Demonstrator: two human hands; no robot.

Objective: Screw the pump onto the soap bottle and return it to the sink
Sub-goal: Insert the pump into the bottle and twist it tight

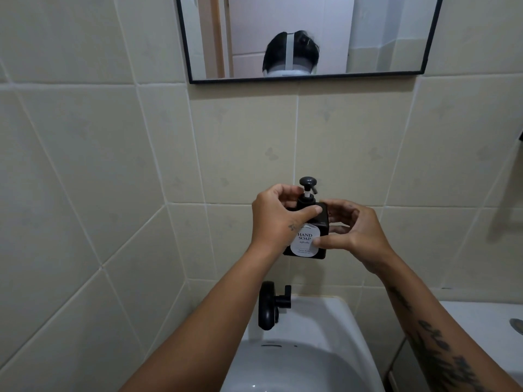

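The soap bottle (307,236), dark and square with a white "HAND SOAP" label, is held upright in the air in front of the tiled wall (113,165), above the white sink (317,309) and its black tap (268,305). The pump (307,190) already sits in the bottle's neck, its round head up. The left hand (276,219) wraps the bottle's upper left side, fingers reaching to the pump collar and thumb across the front. The right hand (351,233) grasps the right side, thumb pressing on the label.

By my reading, the pump is seated and the screwing is under way or nearly finished; whether the collar is fully tight cannot be told. Returning the bottle to the sink is not yet done, since it hangs well above the rim.
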